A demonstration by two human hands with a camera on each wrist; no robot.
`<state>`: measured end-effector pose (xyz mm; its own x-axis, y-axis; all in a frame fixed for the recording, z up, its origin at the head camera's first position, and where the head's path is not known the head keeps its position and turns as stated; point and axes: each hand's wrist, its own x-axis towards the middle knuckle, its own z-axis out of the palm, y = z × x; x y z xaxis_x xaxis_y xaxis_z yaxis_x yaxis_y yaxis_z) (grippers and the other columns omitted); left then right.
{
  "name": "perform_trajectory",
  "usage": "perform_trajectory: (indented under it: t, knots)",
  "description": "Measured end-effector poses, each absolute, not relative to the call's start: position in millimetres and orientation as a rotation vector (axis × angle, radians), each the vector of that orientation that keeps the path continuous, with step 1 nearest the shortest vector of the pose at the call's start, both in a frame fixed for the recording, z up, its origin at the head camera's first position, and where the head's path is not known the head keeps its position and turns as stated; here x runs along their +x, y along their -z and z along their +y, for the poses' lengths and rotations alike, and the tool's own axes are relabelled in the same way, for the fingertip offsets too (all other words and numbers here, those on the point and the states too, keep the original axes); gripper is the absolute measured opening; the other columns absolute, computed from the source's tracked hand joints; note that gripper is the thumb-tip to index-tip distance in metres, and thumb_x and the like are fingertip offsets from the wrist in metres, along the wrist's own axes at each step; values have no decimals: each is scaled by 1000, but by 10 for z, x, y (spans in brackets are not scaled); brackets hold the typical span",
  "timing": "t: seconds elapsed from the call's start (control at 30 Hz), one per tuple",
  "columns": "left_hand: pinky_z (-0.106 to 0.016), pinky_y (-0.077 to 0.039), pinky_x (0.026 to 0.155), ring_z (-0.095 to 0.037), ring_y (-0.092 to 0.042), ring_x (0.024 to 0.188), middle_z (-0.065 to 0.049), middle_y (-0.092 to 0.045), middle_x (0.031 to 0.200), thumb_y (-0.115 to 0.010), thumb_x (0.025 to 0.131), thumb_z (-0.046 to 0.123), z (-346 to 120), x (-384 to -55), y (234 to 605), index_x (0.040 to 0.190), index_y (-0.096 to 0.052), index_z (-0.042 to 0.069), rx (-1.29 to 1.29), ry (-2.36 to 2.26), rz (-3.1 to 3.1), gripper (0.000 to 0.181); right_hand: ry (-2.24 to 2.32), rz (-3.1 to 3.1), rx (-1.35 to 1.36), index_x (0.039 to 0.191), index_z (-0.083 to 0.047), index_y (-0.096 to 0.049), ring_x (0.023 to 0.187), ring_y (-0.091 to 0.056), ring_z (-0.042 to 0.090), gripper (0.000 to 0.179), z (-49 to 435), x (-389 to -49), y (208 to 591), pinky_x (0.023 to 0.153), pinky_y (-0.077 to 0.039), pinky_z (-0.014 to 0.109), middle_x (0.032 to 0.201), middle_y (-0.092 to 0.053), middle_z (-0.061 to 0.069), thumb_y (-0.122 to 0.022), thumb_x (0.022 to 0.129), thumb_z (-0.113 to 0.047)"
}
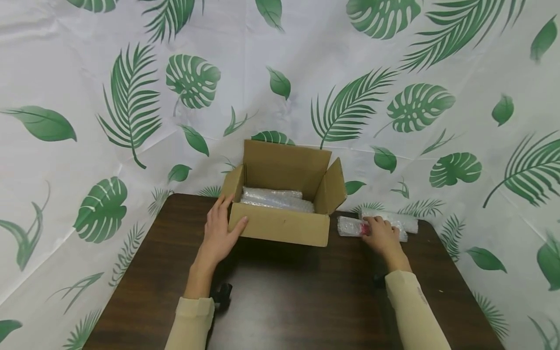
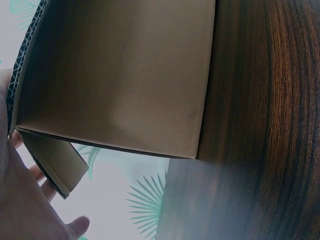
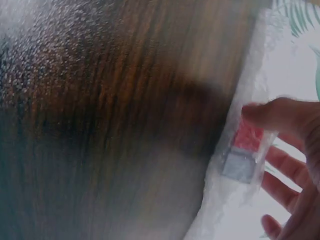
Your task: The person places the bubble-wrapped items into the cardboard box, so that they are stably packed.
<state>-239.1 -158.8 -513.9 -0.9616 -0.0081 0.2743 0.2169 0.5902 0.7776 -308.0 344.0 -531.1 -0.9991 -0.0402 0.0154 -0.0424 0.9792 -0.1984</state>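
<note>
An open cardboard box (image 1: 282, 224) stands at the back of the table. My left hand (image 1: 218, 236) rests at its front left corner, thumb at the front wall's upper edge and relaxed fingers along the left flap (image 2: 55, 162). Inside lie bubble-wrapped packages (image 1: 277, 199). To the box's right, my right hand (image 1: 382, 236) grips a bubble-wrapped package (image 1: 348, 226) with a red patch (image 3: 248, 136) and a pale block (image 3: 239, 166) showing through. Its thumb lies on the red patch; the other fingers (image 3: 285, 167) are on the far side.
Another bubble-wrapped roll (image 1: 409, 223) lies behind the gripped package, near the table's back right corner. The dark wooden table (image 1: 302, 296) stretches in front of the box. A white cloth with green leaves (image 1: 271, 53) hangs close behind the table.
</note>
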Motion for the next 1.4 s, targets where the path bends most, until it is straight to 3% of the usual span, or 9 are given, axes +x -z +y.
perform_trajectory:
  t: [0.27,0.5,0.8,1.4]
  knots:
    - [-75,-12,124,-45,-17,162,-14,-15,179,-58,107,57,-1606,-2394,5167,172,-20,31,-178,1270,-2589,80,-170,-3047,83,140,-3,-64,135,-48,55,50,3352,-3050,5339,109,-28,79,139,-58,30,-71,92,-12]
    - [-74,-7,124,-39,-17,163,-11,-17,179,-59,106,58,-1604,-2402,5145,172,-22,30,-185,1261,-2590,81,-156,-3040,97,139,-2,-64,138,-46,54,49,3369,-3058,5364,111,-26,79,140,-59,28,-73,91,-11]
    - [-74,-7,124,-40,-18,162,-11,-16,179,-59,106,58,-1589,-2385,5135,172,-22,29,-179,1259,-2594,81,-146,-3006,209,141,-6,-61,132,-56,51,52,3514,-3019,5393,112,-31,75,141,-65,26,-78,93,-19]
    - [-74,-14,123,-43,-16,162,-12,-13,179,-58,106,60,-1590,-2386,5125,172,-19,33,-167,1303,-2597,81,-123,-2863,269,148,-11,-61,129,-55,50,56,3507,-2900,4856,106,-41,77,139,-62,25,-78,97,-30]
